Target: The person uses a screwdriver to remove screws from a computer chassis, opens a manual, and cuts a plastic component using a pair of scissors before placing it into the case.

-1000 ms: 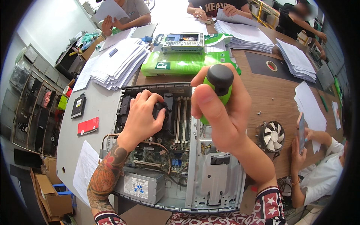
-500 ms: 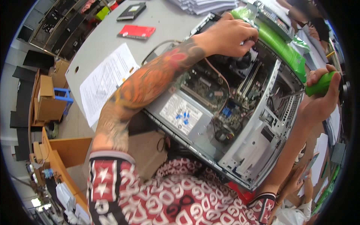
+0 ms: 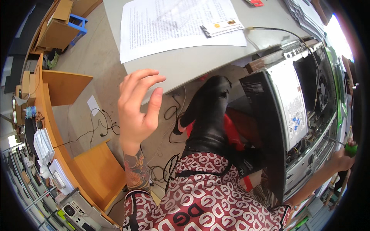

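Note:
My left hand [image 3: 137,109] is in the air over the floor beside the grey table's edge [image 3: 177,65], its fingers apart and slightly curved, holding nothing. At the right, my right hand [image 3: 341,161] grips the green screwdriver [image 3: 350,150]; its thin shaft points into the open computer case [image 3: 308,154], and I cannot tell whether the tip touches anything. The case has a dark outer panel and a metal power supply [image 3: 289,104] with a white label. A cable [image 3: 293,30] arches from it over the table.
Printed sheets [image 3: 162,30] and a small card [image 3: 221,27] lie on the table. At left are a wooden desk [image 3: 65,84], cardboard boxes [image 3: 52,27], a blue stool [image 3: 77,27] and another computer case [image 3: 77,211]. Cables [image 3: 100,123] trail over the floor around my legs [image 3: 204,115].
My left hand has left the case and moved left into the air, fingers apart. The view has swung down and left toward my legs. My right hand still grips the screwdriver.

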`<state>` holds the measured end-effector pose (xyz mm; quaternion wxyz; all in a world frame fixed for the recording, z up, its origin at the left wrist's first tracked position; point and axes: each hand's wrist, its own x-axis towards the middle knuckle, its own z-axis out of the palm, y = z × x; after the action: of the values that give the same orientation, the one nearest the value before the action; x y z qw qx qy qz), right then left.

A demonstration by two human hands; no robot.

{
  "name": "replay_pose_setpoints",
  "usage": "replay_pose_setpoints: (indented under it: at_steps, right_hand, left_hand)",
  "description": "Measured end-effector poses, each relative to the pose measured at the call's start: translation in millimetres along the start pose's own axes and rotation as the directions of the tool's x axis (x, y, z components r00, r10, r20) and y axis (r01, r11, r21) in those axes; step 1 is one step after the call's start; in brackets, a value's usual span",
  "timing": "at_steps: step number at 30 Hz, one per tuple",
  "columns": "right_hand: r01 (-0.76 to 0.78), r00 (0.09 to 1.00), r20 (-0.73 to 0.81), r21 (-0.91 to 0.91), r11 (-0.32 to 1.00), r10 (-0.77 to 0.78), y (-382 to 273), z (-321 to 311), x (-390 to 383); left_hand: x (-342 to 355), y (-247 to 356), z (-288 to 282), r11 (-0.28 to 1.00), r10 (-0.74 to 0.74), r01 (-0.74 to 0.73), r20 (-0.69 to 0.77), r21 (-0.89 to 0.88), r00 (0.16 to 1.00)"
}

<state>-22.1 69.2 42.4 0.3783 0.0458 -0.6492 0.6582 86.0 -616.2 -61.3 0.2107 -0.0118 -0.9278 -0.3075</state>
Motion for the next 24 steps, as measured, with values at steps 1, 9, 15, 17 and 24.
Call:
replay_pose_setpoints:
  at_steps: [1,9,15,17,24]
  right_hand:
    - [-0.001,1.0,-0.005,-0.001,1.0,0.001,-3.1,-6.2,-1.3]
    - [-0.016,0.999,-0.04,-0.042,0.999,0.015,-28.4,0.0,-12.3]
    - [0.016,0.999,-0.049,-0.11,0.994,-0.022,-51.9,18.1,-31.2]
    - [-0.018,0.999,-0.043,-0.015,1.0,0.018,-58.2,14.8,-32.0]
    - [-0.007,0.989,-0.149,-0.126,0.992,-0.012,-79.9,-3.1,-23.4]
  left_hand:
    - [-4.3,-7.4,6.1,0.999,-0.051,0.051,0.006,-0.011,0.999]
    - [-1.7,-28.8,33.2,0.998,-0.058,0.055,-0.146,-0.028,0.988]
    - [-1.6,-39.0,50.3,0.999,-0.001,-0.011,-0.311,-0.039,0.95]
    - [-1.9,-39.5,52.0,0.999,0.007,-0.019,-0.344,-0.03,0.939]
    - [2.4,-40.2,53.3,1.0,0.004,-0.013,-0.373,-0.021,0.928]
